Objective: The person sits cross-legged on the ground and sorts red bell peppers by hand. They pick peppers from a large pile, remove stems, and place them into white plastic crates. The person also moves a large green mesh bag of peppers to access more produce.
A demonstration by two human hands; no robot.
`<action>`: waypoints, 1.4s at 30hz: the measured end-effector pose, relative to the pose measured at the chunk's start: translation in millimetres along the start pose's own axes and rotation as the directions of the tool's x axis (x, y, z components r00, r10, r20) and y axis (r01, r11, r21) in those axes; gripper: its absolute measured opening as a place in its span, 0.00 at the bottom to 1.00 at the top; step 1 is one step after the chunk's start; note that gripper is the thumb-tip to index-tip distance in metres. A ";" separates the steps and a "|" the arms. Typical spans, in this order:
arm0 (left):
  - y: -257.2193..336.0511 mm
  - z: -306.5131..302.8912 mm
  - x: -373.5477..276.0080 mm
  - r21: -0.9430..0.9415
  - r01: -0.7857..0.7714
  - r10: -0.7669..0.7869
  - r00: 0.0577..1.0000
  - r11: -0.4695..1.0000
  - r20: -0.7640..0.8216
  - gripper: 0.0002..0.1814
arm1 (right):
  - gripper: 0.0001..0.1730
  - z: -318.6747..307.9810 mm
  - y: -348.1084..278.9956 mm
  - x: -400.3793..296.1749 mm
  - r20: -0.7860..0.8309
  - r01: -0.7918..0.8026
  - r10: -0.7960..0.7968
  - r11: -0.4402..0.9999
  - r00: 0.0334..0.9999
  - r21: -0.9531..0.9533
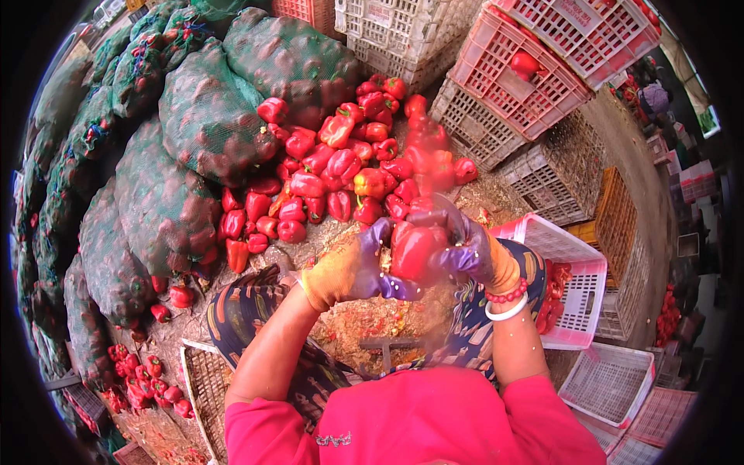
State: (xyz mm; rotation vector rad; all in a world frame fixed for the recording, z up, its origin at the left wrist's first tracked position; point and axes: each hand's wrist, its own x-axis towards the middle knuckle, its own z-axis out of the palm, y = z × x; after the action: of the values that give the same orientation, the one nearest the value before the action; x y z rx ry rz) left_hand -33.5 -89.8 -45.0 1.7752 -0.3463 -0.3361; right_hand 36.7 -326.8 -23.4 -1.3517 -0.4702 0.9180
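Observation:
In front of my lap I hold a red bell pepper (415, 253) between both hands. My left hand (363, 264), in an orange glove with purple-coated fingers, curls around the pepper's left side, its thumb along the lower edge. My right hand (474, 247), gloved the same way, grips the right side. A blurred patch over the view hides the fingertips there and whatever else they may hold. Beyond my hands lies a heap of red bell peppers (343, 165) on the littered ground. At my right knee, a pink and white plastic crate (581, 296) contains red pepper pieces (555, 296).
Green mesh sacks (212, 116) full of peppers line the left and back. Stacked plastic crates (482, 116) rise at the back right. An open white crate (610, 383) stands at lower right. More loose peppers (145, 381) lie at lower left, near a crate edge (203, 401).

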 end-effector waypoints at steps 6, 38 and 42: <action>-1.7 4.4 5.2 -0.404 0.058 -0.136 0.977 0.913 -0.167 0.43 | 0.46 -3.9 13.2 14.2 -0.087 0.305 -0.371 0.857 0.925 -0.416; -6.9 17.0 5.1 0.596 0.036 0.271 0.868 0.802 -0.417 0.19 | 0.50 38.5 59.1 17.2 -0.324 -0.073 -0.333 0.589 0.885 -0.805; -3.2 16.0 2.8 0.475 -0.064 0.351 0.762 0.877 -0.544 0.25 | 0.50 29.8 70.1 18.3 -0.341 -0.114 -0.337 0.544 0.878 -0.831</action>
State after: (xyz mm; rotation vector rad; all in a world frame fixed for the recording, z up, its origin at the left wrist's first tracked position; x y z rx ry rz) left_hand -37.2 -104.4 -51.8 2.1371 -0.1445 0.5420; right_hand 4.7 -296.9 -88.4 -2.3296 -0.6458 0.1531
